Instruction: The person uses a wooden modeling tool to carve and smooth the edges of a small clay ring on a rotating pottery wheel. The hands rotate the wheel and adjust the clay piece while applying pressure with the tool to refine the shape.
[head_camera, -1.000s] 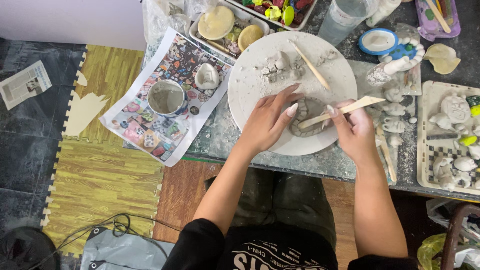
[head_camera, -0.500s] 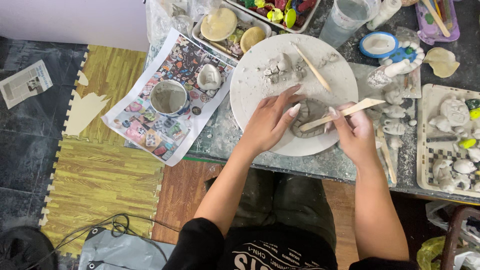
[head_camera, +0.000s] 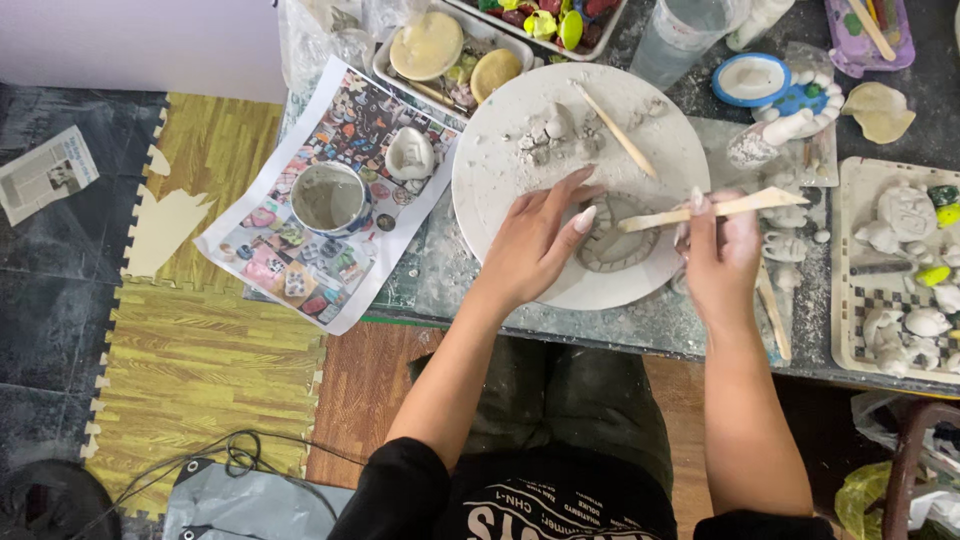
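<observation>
The left hand (head_camera: 535, 245) is resting on the round white work board (head_camera: 500, 170), its fingers spread wide and lying against the left edge of a flat grey clay piece with a notched rim (head_camera: 612, 240) — steadying it rather than gripping it. The right hand (head_camera: 722, 255) is pinching a long pale wooden modelling stick (head_camera: 700, 210) between its fingers, the stick lying across the clay piece with its left tip touching the clay. The clay piece is sitting on the near right part of the board, which is lying on the dusty grey bench (head_camera: 650, 320). Farther back on the board, a clump of grey clay scraps (head_camera: 555, 135) is lying beside a second thin wooden stick (head_camera: 618, 135). To the left, a small round cup of cloudy water (head_camera: 328, 197) is standing on a colourful printed sheet (head_camera: 290, 270).
</observation>
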